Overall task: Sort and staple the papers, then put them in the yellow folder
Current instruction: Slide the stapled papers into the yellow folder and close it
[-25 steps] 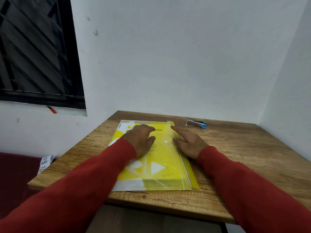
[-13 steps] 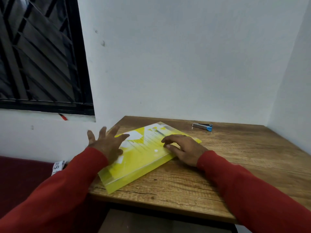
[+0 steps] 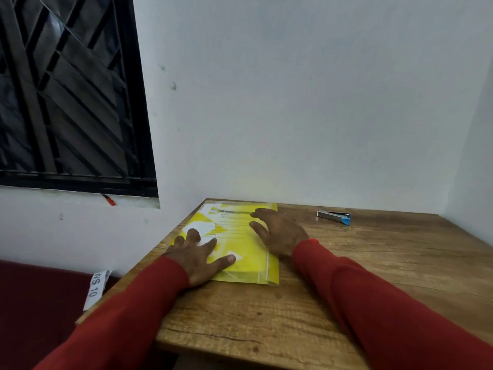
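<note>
Yellow folder (image 3: 234, 244) lies flat at the far left corner of the desk (image 3: 373, 276), its far short edge close to the back edge and its left side running along the desk's left edge. Papers (image 3: 232, 222), white sheets with printed lines, show through the translucent cover, so they are inside. Whether they are stapled cannot be read from this view. Left hand (image 3: 196, 259): grip released, fingers spread and straight, pressing flat on the folder's near left part, with the outer fingers at the folder's left border. Right hand (image 3: 280, 231): grip likewise released, palm down at the folder's right side, fingers reaching over the far right portion of the cover, heel of the hand on or just beside the folder's right edge. Neither hand grasps anything. Stapler (image 3: 334, 217), metal with a blue end, rests near the back edge of the desk, well apart from the folder and to the right of the right hand, untouched. Judgement on progress: sorting and filing look done, and the stapler set aside suggests stapling is done too, unconfirmed. What appears left is little: flattening or squaring the folder in its corner, perhaps sealing its opening if not shut, then lifting both hands away.
</note>
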A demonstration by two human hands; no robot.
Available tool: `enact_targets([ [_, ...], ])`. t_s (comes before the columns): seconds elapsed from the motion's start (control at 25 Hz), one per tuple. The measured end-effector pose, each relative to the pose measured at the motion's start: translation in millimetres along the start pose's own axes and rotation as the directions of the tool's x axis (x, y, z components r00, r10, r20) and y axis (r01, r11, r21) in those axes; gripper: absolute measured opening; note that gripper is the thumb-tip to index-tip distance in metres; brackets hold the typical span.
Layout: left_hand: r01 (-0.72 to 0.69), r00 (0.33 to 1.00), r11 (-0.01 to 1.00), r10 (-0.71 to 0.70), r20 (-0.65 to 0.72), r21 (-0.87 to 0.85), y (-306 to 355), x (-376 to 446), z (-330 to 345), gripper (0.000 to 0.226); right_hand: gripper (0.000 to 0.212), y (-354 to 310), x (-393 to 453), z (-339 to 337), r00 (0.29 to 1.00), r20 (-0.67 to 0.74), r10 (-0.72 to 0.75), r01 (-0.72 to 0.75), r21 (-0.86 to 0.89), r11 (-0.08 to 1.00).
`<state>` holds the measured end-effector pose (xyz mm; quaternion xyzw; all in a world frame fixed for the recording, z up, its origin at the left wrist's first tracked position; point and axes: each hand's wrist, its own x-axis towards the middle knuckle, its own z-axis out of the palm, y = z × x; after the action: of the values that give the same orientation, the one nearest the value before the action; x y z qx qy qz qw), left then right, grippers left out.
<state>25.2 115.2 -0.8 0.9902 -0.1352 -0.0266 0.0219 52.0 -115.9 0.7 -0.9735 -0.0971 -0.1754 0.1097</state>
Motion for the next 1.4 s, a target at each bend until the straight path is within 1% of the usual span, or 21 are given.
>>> enact_targets([
  [0.04,0.006,1.0,1.0,-0.006,0.006,-0.01,0.8,7.3,0.2,0.121,0.054,-6.2,2.1,3.6,0.999,0.002,-0.032,0.032,0.062,0.998],
  [0.08,0.011,1.0,1.0,-0.011,0.012,-0.007,1.9,14.2,-1.4,0.118,0.059,-11.2,2.2,7.6,0.996,0.066,-0.06,0.055,0.075,0.996],
  [0.16,0.006,1.0,1.0,-0.006,0.022,0.019,3.3,26.8,-6.9,0.113,0.067,-15.1,1.7,15.7,0.96,0.278,-0.047,0.046,0.012,0.999],
  [0.2,-0.002,1.0,1.0,0.001,0.021,0.031,2.5,32.6,-8.0,0.116,0.068,-13.9,2.8,17.8,0.941,0.338,-0.034,0.036,0.001,0.999],
  [0.24,-0.007,1.0,0.999,0.006,0.017,0.037,0.9,36.9,-7.9,0.119,0.067,-11.4,5.3,18.8,0.932,0.361,-0.026,0.023,0.012,1.0],
  [0.28,-0.006,1.0,0.999,0.006,0.012,0.033,-1.1,39.4,-6.2,0.119,0.067,-9.7,7.6,18.8,0.931,0.365,-0.024,0.012,0.034,0.999],
  [0.44,0.001,1.0,1.0,-0.002,-0.02,-0.015,-7.7,42.3,7.9,0.102,0.063,-7.1,7.3,19.9,0.943,0.331,-0.028,-0.011,0.113,0.993],
  [0.48,0.002,0.999,1.0,-0.003,-0.044,-0.023,-8.8,42.5,9.9,0.095,0.062,-6.5,5.6,18.9,0.953,0.302,-0.027,-0.013,0.129,0.992],
  [0.56,0.016,0.991,0.998,-0.023,-0.131,-0.06,-10.8,41.5,8.5,0.075,0.061,-5.3,2.1,16.9,0.964,0.263,-0.031,-0.008,0.145,0.989],
  [0.6,0.028,0.983,0.996,-0.044,-0.176,-0.09,-11.0,40.3,6.1,0.066,0.062,-5.3,-0.3,15.7,0.963,0.268,-0.035,-0.005,0.149,0.989],
  [0.68,0.055,0.97,0.992,-0.081,-0.23,-0.116,-9.0,36.0,0.7,0.058,0.062,-6.5,-4.5,14.8,0.953,0.3,-0.042,-0.005,0.152,0.988],
  [0.84,0.114,0.955,0.993,-0.118,-0.271,-0.031,-5.6,30.9,0.1,0.046,0.063,-11.5,-6.3,17.0,0.937,0.338,-0.09,0.055,0.111,0.992],
  [1.0,0.11,0.955,0.99,-0.13,-0.266,-0.087,-12.1,35.4,4.3,0.041,0.07,-17.8,-6.7,16.9,0.922,0.372,-0.102,0.077,0.083,0.994],
  [1.2,0.059,0.962,0.988,-0.095,-0.257,-0.143,-17.4,42.5,9.6,0.04,0.072,-19.5,-4.3,16.8,0.918,0.39,-0.074,0.049,0.073,0.996],
  [1.4,0.054,0.969,0.986,-0.089,-0.229,-0.155,-17.9,43.9,10.7,0.05,0.067,-18.5,-4.7,16.9,0.922,0.382,-0.06,0.019,0.111,0.994],
])
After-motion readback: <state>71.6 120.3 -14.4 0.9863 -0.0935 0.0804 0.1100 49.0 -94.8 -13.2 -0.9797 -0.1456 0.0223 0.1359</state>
